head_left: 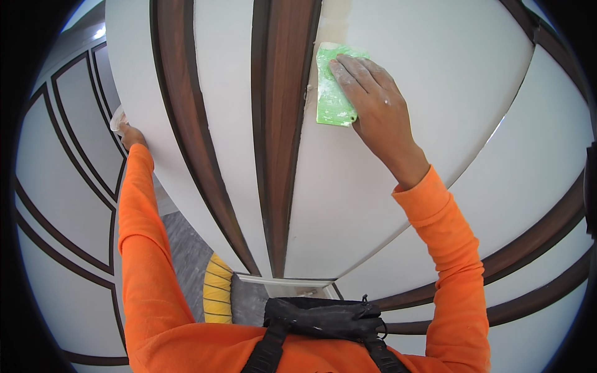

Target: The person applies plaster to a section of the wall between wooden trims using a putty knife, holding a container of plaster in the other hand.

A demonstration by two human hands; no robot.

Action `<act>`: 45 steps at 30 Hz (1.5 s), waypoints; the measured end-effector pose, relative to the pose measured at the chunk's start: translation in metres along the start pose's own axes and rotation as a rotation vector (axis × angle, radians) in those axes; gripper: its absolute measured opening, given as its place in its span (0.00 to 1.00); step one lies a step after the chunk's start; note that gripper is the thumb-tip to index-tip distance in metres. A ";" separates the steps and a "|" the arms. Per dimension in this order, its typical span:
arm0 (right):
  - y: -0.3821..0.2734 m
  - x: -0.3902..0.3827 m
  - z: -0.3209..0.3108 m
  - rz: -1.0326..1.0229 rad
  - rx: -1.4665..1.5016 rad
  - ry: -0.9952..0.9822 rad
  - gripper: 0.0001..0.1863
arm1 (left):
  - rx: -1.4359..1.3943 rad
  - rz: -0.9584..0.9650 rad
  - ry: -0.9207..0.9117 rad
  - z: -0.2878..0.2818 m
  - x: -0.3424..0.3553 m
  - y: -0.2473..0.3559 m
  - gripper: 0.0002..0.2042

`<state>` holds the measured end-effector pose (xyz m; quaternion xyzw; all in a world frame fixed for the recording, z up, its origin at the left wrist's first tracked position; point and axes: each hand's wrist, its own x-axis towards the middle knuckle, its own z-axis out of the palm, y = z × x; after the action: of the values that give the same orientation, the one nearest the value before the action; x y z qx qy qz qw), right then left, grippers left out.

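My right hand (382, 109) grips a green, dust-smeared flat pad (331, 102) against a white wall panel (448, 99), its fingertips over the pad's face. Just left of the pad runs a dark wooden trim strip (283, 155), with a beige patch (336, 22) on the panel above. At the far left edge of this wall, my left hand (132, 137) is closed on a small whitish object (117, 119), too small to identify clearly. Both my forearms are in orange sleeves.
More white panels with dark trim (68, 186) line the left and right sides. Low down lie a yellow ribbed hose (217, 289) and grey flooring (183, 242). A white skirting strip (255, 276) edges the wall's foot. A black pouch (320, 317) hangs on my chest straps.
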<state>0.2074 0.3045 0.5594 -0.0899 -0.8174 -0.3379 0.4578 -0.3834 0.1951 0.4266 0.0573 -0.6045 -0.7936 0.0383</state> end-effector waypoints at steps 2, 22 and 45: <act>0.005 -0.008 0.004 -0.034 -0.034 -0.054 0.26 | -0.077 -0.016 -0.068 0.006 -0.021 -0.001 0.44; 0.017 -0.012 0.003 -0.066 -0.008 -0.025 0.26 | -0.008 0.020 -0.007 0.002 -0.023 0.003 0.42; 0.009 -0.023 0.030 -0.115 0.004 -0.064 0.30 | -0.042 0.002 0.031 -0.004 0.014 -0.008 0.42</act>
<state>0.2040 0.3340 0.5342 -0.0528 -0.8361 -0.3590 0.4114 -0.3966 0.1915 0.4175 0.0681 -0.5872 -0.8050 0.0498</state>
